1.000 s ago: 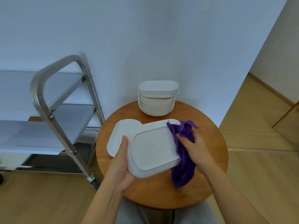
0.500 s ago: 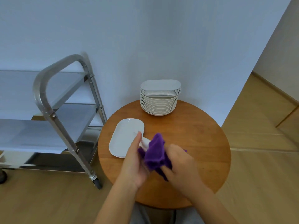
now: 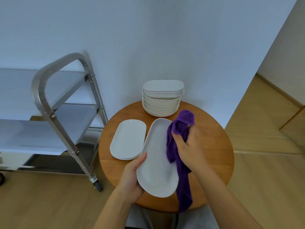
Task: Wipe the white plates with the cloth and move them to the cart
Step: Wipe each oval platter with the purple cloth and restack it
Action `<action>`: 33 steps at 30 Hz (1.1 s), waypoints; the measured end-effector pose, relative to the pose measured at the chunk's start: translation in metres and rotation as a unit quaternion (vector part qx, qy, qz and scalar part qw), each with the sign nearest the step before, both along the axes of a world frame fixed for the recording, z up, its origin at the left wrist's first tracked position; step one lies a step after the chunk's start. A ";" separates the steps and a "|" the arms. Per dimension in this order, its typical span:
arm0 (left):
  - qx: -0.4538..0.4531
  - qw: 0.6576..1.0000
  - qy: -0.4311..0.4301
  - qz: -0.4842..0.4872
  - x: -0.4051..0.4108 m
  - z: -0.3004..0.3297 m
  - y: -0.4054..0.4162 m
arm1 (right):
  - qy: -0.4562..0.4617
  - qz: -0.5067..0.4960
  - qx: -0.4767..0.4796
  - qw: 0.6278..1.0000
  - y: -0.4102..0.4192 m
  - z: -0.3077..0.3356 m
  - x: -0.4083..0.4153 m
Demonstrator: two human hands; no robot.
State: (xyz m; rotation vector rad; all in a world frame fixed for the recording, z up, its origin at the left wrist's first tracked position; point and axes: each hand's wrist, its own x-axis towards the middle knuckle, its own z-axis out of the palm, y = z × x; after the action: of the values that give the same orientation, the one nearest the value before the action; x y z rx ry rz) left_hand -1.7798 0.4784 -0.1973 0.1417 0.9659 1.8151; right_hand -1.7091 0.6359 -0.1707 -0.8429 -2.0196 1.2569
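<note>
The left hand (image 3: pixel 132 177) grips the near end of the plate (image 3: pixel 156 159), thumb on the upper rim, and holds it tilted above the table (image 3: pixel 212 146) so that its face is open to wiping. The right hand (image 3: pixel 188 146) clenches the cloth (image 3: pixel 178 141) and presses it to the plate's right edge; the loose tail hangs below the hand (clear of the wiped face). Beside the held plate, a short pile (image 3: pixel 127 139) lies flat on the table, apparently two or three plates, though the count is hard to read. A tall stack (image 3: pixel 162 98) stands at the far edge. The cart (image 3: pixel 66 113) stands to the left, within reach for transfer; no plates are visible on its shelves.
</note>
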 end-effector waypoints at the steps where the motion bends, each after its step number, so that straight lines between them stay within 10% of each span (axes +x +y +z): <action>1: 0.000 1.000 0.019 -0.006 0.003 0.001 0.001 | -0.060 -0.001 0.055 0.997 0.003 -0.002 -0.009; 5: 0.015 0.998 0.060 0.007 0.005 0.004 0.005 | -0.217 0.037 0.217 0.951 -0.017 -0.021 -0.029; 16: -0.037 0.987 -0.051 0.150 -0.038 -0.012 0.011 | -0.140 0.253 0.271 0.918 -0.060 -0.040 -0.003; 25: -0.230 0.937 0.223 0.139 -0.094 -0.011 0.018 | -0.062 0.056 0.082 0.993 -0.016 -0.055 -0.007; 33: -0.365 0.886 0.262 0.113 -0.144 -0.039 0.010 | -0.092 0.034 0.089 0.991 0.005 -0.062 -0.035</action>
State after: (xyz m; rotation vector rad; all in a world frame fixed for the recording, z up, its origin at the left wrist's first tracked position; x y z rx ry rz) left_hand -1.9234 0.4885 -0.2358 0.0451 2.0660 1.5103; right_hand -1.7442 0.6413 -0.2327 -0.8371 -2.2857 1.0472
